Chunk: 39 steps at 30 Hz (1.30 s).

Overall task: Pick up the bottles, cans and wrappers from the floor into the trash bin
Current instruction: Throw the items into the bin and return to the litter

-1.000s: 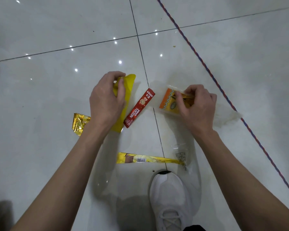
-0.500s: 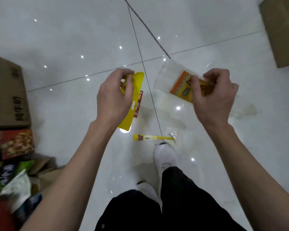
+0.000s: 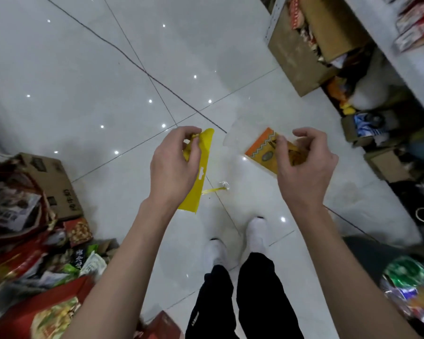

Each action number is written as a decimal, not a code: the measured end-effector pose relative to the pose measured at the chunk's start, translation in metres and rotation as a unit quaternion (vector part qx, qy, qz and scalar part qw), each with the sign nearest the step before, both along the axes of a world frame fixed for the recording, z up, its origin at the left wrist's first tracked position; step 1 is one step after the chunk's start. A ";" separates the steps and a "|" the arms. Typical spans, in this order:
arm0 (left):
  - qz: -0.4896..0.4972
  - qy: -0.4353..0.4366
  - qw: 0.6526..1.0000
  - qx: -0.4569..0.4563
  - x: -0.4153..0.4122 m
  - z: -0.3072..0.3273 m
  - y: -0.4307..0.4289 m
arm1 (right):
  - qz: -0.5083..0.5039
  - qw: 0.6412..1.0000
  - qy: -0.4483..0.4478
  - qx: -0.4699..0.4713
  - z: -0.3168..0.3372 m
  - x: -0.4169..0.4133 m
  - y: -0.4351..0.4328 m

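Both wrappers now higher off floor: left hand (image 3: 173,165) clamped on yellow wrapper (image 3: 199,172), right hand (image 3: 304,165) on orange wrapper (image 3: 262,152).

We're looking down into what seems to be a small shop's stockroom or back aisle: glossy white floor tiles (image 3: 88,77) are reflecting ceiling spotlights, open cardboard cartons (image 3: 301,52) are spilling packaged snacks along white shelving (image 3: 402,52) on the right, and red snack bags (image 3: 32,311) are piling up against another carton (image 3: 56,184) on the left.

A yellow wrapper (image 3: 201,167) hung pinched at its top. An orange-and-clear wrapper (image 3: 260,148) was held tilted. A thin yellow stick wrapper (image 3: 214,190) lay on the floor between them.
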<state>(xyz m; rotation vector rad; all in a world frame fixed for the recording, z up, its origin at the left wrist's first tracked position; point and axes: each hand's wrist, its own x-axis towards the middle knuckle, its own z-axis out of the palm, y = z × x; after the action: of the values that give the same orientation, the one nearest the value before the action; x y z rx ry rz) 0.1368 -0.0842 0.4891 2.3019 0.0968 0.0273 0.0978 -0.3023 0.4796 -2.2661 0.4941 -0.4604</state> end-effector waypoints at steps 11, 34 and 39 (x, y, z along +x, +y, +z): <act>-0.116 0.012 0.993 -0.037 -0.060 0.021 -0.169 | -0.166 0.985 0.000 0.039 0.022 -0.123 -0.140; -0.317 0.183 0.926 -0.086 -0.359 -0.153 -0.594 | -0.517 0.846 0.029 0.131 -0.116 -0.465 -0.473; -0.362 0.163 0.916 -0.057 -0.370 -0.190 -0.615 | -0.551 0.814 0.019 0.184 -0.155 -0.464 -0.476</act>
<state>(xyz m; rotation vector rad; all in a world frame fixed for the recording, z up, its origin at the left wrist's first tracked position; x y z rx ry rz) -0.2333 -0.6994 0.2991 2.0757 -0.5707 -0.7223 -0.3666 -0.7783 0.3245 -1.4087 1.7631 -0.7772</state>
